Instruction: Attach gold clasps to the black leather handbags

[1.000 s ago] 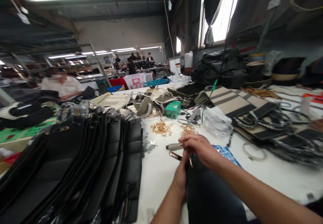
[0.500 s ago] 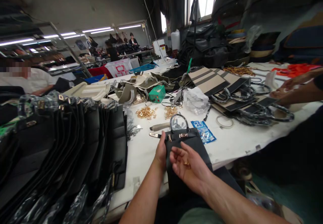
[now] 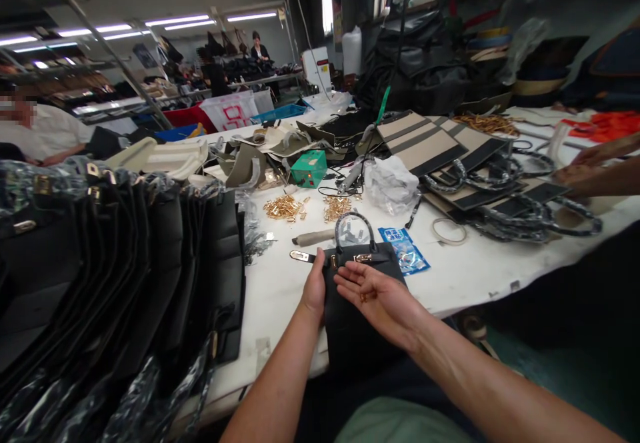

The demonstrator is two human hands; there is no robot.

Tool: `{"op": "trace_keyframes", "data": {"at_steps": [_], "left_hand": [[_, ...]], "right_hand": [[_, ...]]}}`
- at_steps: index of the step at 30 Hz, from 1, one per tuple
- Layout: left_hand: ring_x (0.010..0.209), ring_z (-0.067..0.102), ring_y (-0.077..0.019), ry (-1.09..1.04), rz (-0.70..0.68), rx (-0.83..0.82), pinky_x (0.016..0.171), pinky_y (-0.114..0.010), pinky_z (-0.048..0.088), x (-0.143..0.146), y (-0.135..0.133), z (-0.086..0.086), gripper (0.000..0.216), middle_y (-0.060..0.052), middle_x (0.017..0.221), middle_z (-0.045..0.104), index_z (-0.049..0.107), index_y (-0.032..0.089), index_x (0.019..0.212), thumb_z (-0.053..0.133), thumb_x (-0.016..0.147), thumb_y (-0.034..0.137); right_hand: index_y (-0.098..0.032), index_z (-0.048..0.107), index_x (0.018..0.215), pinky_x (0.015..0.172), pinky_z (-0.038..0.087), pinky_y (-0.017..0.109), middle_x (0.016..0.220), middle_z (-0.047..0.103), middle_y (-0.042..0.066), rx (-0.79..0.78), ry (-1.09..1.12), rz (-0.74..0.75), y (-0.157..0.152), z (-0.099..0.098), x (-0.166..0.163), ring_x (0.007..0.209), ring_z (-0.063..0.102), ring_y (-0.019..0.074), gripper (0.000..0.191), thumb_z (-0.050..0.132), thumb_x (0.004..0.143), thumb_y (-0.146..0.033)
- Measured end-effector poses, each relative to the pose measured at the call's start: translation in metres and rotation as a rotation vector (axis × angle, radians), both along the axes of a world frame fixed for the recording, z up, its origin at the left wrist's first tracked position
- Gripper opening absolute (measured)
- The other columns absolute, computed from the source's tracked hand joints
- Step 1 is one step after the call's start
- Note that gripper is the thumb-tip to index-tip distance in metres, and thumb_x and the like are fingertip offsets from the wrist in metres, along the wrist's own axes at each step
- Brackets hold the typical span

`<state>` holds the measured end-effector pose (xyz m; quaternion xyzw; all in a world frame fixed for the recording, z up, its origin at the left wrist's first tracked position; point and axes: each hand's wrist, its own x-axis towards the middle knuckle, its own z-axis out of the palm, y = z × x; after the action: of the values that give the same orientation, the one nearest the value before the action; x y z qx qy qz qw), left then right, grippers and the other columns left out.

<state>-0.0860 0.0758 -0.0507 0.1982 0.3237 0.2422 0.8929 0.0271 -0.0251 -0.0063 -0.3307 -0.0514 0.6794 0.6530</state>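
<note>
A small black handbag (image 3: 350,336) stands at the table edge in front of me, its looped handle up and gold-coloured fittings near the top. My left hand (image 3: 315,286) grips the bag's left side, thumb up along the edge. Beside that hand, a black strap with a gold-coloured metal end plate (image 3: 300,256) sticks out to the left. My right hand (image 3: 383,300) is in front of the bag, palm turned up and fingers partly bent. Small gold-coloured metal pieces (image 3: 369,296) lie in that palm; their exact shape is too small to make out.
Black bag bodies (image 3: 115,263) stand in a row on the left. Beyond the handbag lie piles of gold-coloured fittings (image 3: 284,208), a green box (image 3: 309,168) and a blue packet (image 3: 405,251). Striped bags (image 3: 425,143) are stacked right, near another person's arm (image 3: 610,170).
My view has shifted a little, so the table's things appear slightly displaced. The fingers of my right hand have straightened somewhat and lie closer together. My left hand keeps its hold on the handbag.
</note>
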Motion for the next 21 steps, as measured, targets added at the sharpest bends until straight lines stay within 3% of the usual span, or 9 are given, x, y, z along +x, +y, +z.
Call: {"op": "trace_keyframes", "data": {"at_steps": [4,7,10,12,14,15,17,19,21], "left_hand": [[0.079,0.075,-0.0271,0.052,0.035,-0.030,0.072,-0.032,0.059,-0.004,0.000,-0.002,0.053,-0.015,0.080,0.076,0.071,0.009,0.085,0.063,0.083,0.062],[0.066,0.073,-0.0217,0.031,0.022,-0.054,0.062,-0.027,0.057,-0.004,0.000,-0.001,0.053,-0.013,0.073,0.075,0.069,0.009,0.078,0.061,0.085,0.061],[0.066,0.073,-0.0213,-0.036,0.013,-0.035,0.066,-0.028,0.059,-0.001,0.000,0.001,0.057,-0.013,0.079,0.076,0.072,0.008,0.092,0.057,0.087,0.063],[0.080,0.075,-0.0264,-0.093,-0.027,-0.031,0.078,-0.035,0.060,0.001,-0.001,0.001,0.063,-0.015,0.091,0.078,0.071,0.008,0.108,0.054,0.087,0.065],[0.095,0.073,-0.0316,-0.137,-0.077,-0.053,0.090,-0.042,0.057,0.001,-0.001,0.001,0.067,-0.017,0.102,0.077,0.066,0.009,0.121,0.054,0.087,0.065],[0.099,0.072,-0.0334,-0.148,-0.100,-0.067,0.094,-0.045,0.055,0.001,0.000,0.000,0.068,-0.018,0.106,0.076,0.064,0.009,0.126,0.053,0.088,0.064],[0.106,0.070,-0.0352,-0.167,-0.122,-0.081,0.099,-0.049,0.051,0.001,0.001,0.000,0.070,-0.019,0.112,0.074,0.060,0.009,0.132,0.053,0.088,0.064],[0.110,0.068,-0.0357,-0.176,-0.131,-0.083,0.101,-0.050,0.049,0.001,0.002,0.000,0.072,-0.019,0.115,0.073,0.058,0.010,0.135,0.052,0.088,0.064],[0.110,0.068,-0.0358,-0.161,-0.125,-0.084,0.101,-0.051,0.050,0.001,0.003,0.000,0.072,-0.019,0.115,0.073,0.057,0.011,0.136,0.054,0.087,0.065]], "right_hand": [[-0.015,0.068,0.098,0.108,0.045,0.039,0.111,0.071,0.008,0.098,-0.029,0.088,0.009,0.005,-0.006,0.114,0.066,0.0243,0.042,0.064,0.060,0.001],[-0.016,0.067,0.103,0.095,0.054,0.035,0.114,0.069,0.008,0.034,-0.074,0.090,0.012,0.010,-0.014,0.108,0.069,0.0237,0.041,0.074,0.064,-0.005],[-0.016,0.066,0.102,0.058,0.055,0.023,0.100,0.069,0.006,-0.048,-0.128,0.160,0.004,0.012,-0.011,0.080,0.071,0.0168,0.033,0.072,0.070,-0.014],[-0.018,0.065,0.100,0.036,0.033,0.016,0.086,0.067,0.002,-0.076,-0.240,0.178,-0.006,0.009,0.005,0.050,0.056,0.0076,0.025,0.064,0.075,-0.021],[-0.021,0.064,0.103,0.034,0.020,0.018,0.079,0.064,-0.002,-0.083,-0.535,0.084,-0.015,0.003,0.035,0.040,0.037,0.0048,0.024,0.058,0.081,-0.025],[-0.023,0.064,0.106,0.037,0.023,0.019,0.080,0.065,-0.002,-0.090,-0.759,0.007,-0.018,-0.001,0.054,0.042,0.037,0.0059,0.025,0.056,0.082,-0.027],[-0.024,0.066,0.108,0.053,0.040,0.025,0.085,0.068,0.001,-0.113,-1.292,-0.112,-0.021,-0.011,0.097,0.058,0.053,0.0121,0.027,0.057,0.083,-0.029],[-0.024,0.069,0.102,0.070,0.045,0.031,0.088,0.070,0.003,-0.158,-1.683,-0.077,-0.023,-0.023,0.135,0.075,0.060,0.0185,0.024,0.060,0.081,-0.030],[-0.024,0.070,0.091,0.073,0.044,0.033,0.083,0.069,0.003,-0.189,-1.860,0.028,-0.023,-0.033,0.160,0.077,0.061,0.0208,0.017,0.064,0.078,-0.033]]}}
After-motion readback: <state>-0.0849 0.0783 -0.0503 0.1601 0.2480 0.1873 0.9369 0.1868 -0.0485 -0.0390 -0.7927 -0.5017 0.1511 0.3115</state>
